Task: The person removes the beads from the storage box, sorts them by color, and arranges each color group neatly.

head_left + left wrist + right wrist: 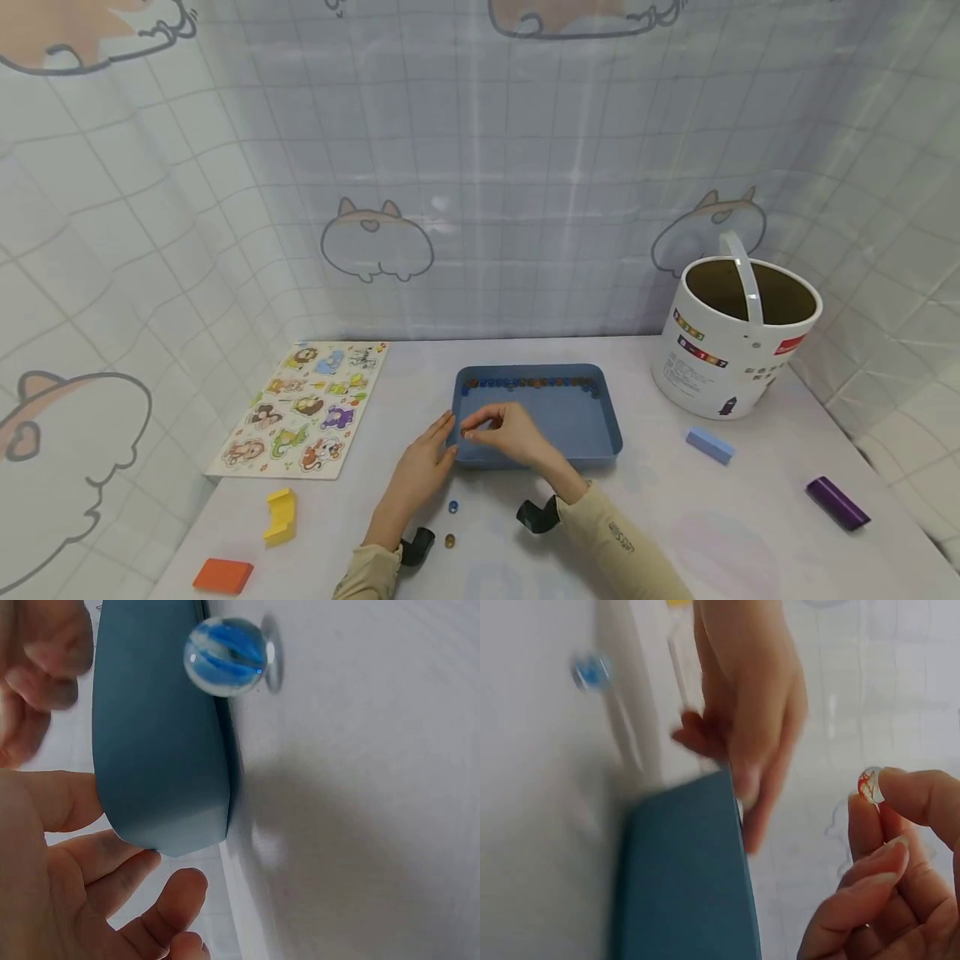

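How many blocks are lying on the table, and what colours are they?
Yellow block: 1
Orange block: 1
Light blue block: 1
Purple block: 1
Total: 4 blocks

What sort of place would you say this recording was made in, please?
Probably a staged tabletop play or recording corner, not a lived-in room: a cartoon-printed curtain closes off the table, which carries children's things, namely an animal puzzle board, a blue tray of marbles and loose coloured blocks.

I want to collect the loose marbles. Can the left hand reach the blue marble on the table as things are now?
Probably yes. The left hand rests at the tray corner, and the blue marble lies on open table nearby, nothing between.
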A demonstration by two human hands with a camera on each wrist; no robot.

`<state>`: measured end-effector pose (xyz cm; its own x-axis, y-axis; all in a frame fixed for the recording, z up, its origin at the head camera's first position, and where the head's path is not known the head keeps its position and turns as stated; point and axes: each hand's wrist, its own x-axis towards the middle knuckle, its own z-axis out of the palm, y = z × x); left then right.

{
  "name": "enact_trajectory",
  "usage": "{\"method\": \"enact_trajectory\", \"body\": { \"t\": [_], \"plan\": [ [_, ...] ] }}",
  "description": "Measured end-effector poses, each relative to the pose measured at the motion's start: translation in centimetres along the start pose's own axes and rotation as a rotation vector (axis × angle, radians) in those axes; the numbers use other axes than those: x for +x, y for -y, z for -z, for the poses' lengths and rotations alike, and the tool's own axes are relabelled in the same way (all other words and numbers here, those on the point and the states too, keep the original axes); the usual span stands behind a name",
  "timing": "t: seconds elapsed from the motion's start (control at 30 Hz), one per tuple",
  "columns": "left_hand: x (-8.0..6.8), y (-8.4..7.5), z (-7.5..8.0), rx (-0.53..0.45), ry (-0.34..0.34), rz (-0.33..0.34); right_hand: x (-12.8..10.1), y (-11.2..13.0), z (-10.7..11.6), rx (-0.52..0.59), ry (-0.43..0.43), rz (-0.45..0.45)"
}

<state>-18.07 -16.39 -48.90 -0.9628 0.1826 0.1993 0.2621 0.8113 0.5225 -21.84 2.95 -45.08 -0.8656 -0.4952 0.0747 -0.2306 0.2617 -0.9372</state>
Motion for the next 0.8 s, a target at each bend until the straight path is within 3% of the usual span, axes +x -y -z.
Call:
{"method": "enact_trajectory", "body": {
  "t": [0.43,0.8],
  "plan": [
    [0.0,-0.1,0.1,0.027,-0.027,0.0,-5.8,-2.1,-3.3,0.07,0.244,-0.044],
    [0.0,-0.1,0.1,0.045,-0.028,0.014,-6.7,-3.2,-5.2,-0.103,0.25,0.039]
  ]
}}
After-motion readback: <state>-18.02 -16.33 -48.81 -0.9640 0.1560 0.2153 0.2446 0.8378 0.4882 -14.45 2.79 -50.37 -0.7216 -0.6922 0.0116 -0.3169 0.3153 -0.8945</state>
